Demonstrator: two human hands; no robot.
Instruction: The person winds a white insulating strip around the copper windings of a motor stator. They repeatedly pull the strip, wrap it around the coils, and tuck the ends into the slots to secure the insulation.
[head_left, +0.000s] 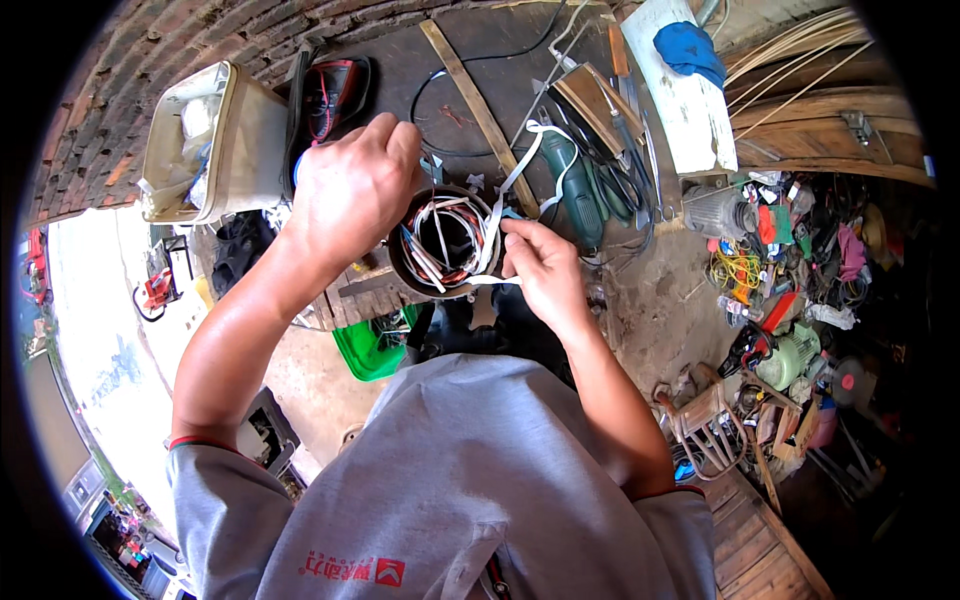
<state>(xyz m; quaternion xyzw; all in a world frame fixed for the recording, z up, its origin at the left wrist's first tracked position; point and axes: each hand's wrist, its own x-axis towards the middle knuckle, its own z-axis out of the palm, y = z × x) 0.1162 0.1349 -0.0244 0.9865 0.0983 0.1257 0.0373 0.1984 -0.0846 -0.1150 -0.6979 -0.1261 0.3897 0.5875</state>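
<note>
My left hand (pixel 350 185) is closed above the upper-left side of a round metal housing (pixel 415 275), partly hiding what it grips. The housing sits at the workbench's front edge, with coiled red and white wires (pixel 445 240) inside. My right hand (pixel 540 265) is at its right rim, fingers bent round a white flat tape (pixel 492 230), which loops up over the bench. A teal power tool (pixel 570 190) lies beyond my right hand, beside black cords.
A dark workbench (pixel 450 40) holds a wooden strip (pixel 470 90), red-black meter (pixel 330 95), plastic bin (pixel 215 140) and hand tools (pixel 620 120). A blue cloth (pixel 690 55) lies on a white board. A green tray (pixel 365 350) is below. Cluttered parts (pixel 775 260) fill the right.
</note>
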